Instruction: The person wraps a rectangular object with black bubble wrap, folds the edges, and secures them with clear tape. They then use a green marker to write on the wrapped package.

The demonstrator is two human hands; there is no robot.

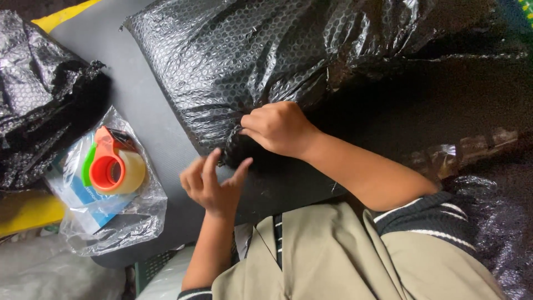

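A large parcel wrapped in black bubble wrap [222,50] lies on a grey table top [144,105]. My right hand [277,129] is closed on a gathered fold of the wrap at the parcel's near corner. Just below that corner, my left hand [214,182] hovers with its fingers spread and nothing in it; the thumb tip sits close to the wrap's edge. An orange and green tape dispenser [111,162] holding a roll of clear tape rests to the left of my left hand.
The dispenser sits on a clear plastic bag [119,222] with a blue packet inside. A crumpled heap of black bubble wrap [33,105] lies at the far left. More black wrap [499,222] fills the right side. A yellow strip [55,19] borders the table.
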